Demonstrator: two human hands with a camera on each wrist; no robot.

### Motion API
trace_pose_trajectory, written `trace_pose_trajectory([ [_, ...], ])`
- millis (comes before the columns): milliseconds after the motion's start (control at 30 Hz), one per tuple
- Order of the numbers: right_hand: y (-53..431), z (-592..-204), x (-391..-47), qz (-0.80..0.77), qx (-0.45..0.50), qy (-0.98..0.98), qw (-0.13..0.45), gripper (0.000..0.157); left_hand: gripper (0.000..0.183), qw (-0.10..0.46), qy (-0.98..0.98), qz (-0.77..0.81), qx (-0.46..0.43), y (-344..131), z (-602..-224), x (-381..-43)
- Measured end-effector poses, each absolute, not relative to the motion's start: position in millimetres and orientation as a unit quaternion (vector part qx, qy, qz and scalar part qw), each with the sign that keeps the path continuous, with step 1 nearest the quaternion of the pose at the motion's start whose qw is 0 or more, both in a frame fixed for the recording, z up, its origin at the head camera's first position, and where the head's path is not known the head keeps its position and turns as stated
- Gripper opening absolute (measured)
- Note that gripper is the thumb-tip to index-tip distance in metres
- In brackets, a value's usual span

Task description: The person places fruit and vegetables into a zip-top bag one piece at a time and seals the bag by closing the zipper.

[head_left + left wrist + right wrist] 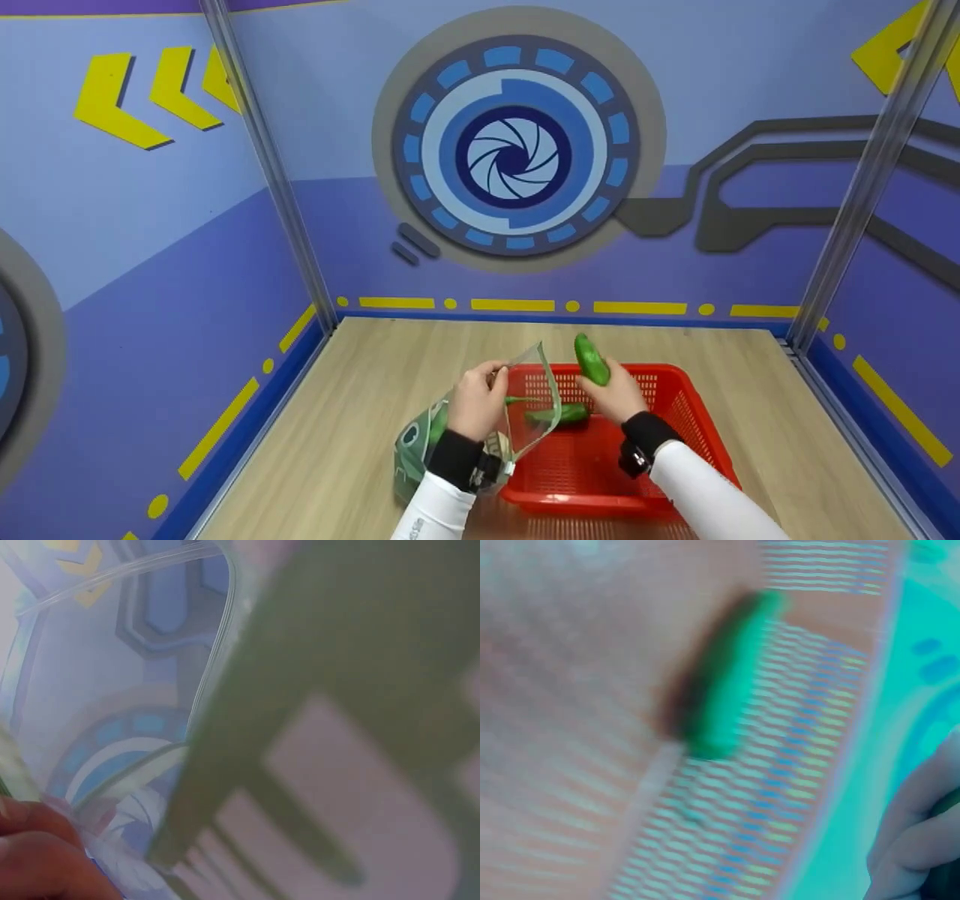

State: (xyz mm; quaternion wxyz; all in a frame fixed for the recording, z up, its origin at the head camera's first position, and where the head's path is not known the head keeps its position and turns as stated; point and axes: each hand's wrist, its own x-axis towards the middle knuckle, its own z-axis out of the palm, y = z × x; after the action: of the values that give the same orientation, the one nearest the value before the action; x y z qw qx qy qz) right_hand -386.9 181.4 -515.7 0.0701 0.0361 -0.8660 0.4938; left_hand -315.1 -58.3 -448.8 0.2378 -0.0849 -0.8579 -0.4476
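Note:
My left hand (476,405) pinches the rim of a clear plastic zip bag (411,459) with green print, its mouth spread toward the right. Something green shows through the bag's side. In my right hand (621,394) is a glossy green pepper (591,360), gripped by its lower end above the red basket (600,501). A second green pepper (571,414) lies inside the basket against its far side; the right wrist view also shows this pepper (731,682), blurred. Close up in the left wrist view, the printed bag (315,787) covers much of the frame beside my fingers (41,855).
A light wood tabletop (810,435) carries the bag and basket. Blue printed panels (330,240) enclose it at the back and sides, with metal posts (847,202) at the corners.

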Motion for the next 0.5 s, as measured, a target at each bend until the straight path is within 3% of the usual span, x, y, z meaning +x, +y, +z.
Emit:
trace_pose_trajectory([
  [233, 169, -460, -359, 0.433, 0.171, -0.882, 0.068, 0.036, 0.02, 0.239, -0.856, -0.451, -0.084, -59, -448, -315],
  [500, 151, -437, -342, 0.248, 0.284, -0.926, 0.028, 0.033, 0.019, 0.249, -0.852, -0.452, -0.092, -59, -447, -316],
])
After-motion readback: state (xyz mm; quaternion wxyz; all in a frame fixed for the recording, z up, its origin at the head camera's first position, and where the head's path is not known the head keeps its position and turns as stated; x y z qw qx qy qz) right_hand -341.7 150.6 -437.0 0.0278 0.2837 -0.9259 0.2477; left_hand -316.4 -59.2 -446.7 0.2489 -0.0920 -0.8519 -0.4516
